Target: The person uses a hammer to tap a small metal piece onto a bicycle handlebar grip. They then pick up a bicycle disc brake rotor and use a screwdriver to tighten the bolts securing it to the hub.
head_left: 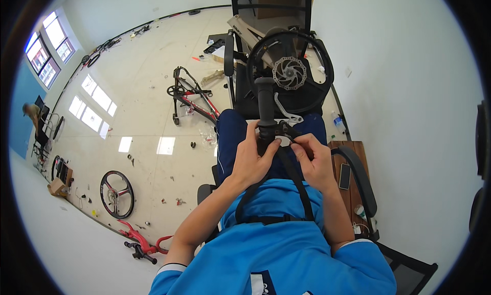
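Above my lap stands a black handlebar grip [265, 103], upright, with a dark brake lever clamp [279, 130] at its lower end. My left hand [250, 159] is wrapped round the bar just under the grip, its thumb against the clamp. A silver brake lever [287, 112] sticks out beyond the clamp. My right hand [315, 159] is closed in a pinch at the right side of the clamp; whatever lies between its fingertips is too small to make out. Just beyond, a black wheel with a silver disc rotor [289, 73] rests on an office chair.
A wooden stand with a phone [344, 176] is at my right, beside the chair armrest [358, 175]. On the floor at left lie a bicycle frame [197, 98], a spoked wheel [117, 194] and a red frame [138, 236]. A person [33, 116] is at the far left.
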Motion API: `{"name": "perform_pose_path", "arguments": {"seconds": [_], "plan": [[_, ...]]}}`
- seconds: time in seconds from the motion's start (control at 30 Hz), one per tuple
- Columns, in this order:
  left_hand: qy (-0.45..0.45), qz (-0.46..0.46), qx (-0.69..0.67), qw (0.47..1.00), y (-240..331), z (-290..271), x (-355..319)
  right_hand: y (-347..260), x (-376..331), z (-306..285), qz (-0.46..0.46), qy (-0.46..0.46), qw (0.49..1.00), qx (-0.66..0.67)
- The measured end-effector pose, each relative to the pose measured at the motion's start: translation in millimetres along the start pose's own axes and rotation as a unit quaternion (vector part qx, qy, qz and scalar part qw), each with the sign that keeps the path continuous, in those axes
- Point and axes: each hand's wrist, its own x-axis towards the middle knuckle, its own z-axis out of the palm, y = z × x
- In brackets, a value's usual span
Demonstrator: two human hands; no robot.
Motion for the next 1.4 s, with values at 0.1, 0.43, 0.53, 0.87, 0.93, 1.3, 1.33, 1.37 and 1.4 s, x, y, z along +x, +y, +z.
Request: {"name": "perform_pose_path", "arguments": {"seconds": [0.1, 0.43, 0.53, 0.87, 0.93, 1.3, 1.33, 1.37, 1.4], "plan": [[0.009, 0.017, -0.018, 1.000, -5.4, 4.6, -0.7, 1.6, 3.4, -8.3, -0.002, -0.012, 1.000, -0.019], [-0.026, -0.005, -0.004, 1.000, -4.6, 4.7, -2.2, -2.6, 12.6, -21.4, -0.046, -0.053, 0.992, -0.104], [-0.035, -0.004, 0.000, 0.999, -6.0, 4.6, -1.6, -3.0, 17.5, -27.4, -0.092, -0.074, 0.983, -0.139], [-0.075, -0.012, 0.025, 0.997, -7.7, 4.3, -1.8, 1.6, 56.3, -56.5, -0.060, -0.255, 0.958, -0.121], [-0.072, -0.016, 0.022, 0.997, -7.2, 4.7, -1.6, 4.1, 56.2, -56.0, -0.043, -0.265, 0.957, -0.113], [-0.054, -0.055, 0.079, 0.994, -15.9, 9.4, -2.1, 16.2, 32.3, -30.8, -0.010, -0.150, 0.984, -0.098], [-0.049, -0.054, 0.080, 0.994, -16.0, 10.5, -1.7, 17.9, 29.7, -27.7, -0.002, -0.140, 0.986, -0.093], [-0.044, -0.053, 0.080, 0.994, -16.6, 12.2, -1.3, 18.8, 27.9, -25.4, -0.005, -0.129, 0.987, -0.099], [-0.039, -0.053, 0.083, 0.994, -17.7, 12.5, -1.5, 19.9, 25.6, -21.6, -0.008, -0.116, 0.988, -0.103]]}}
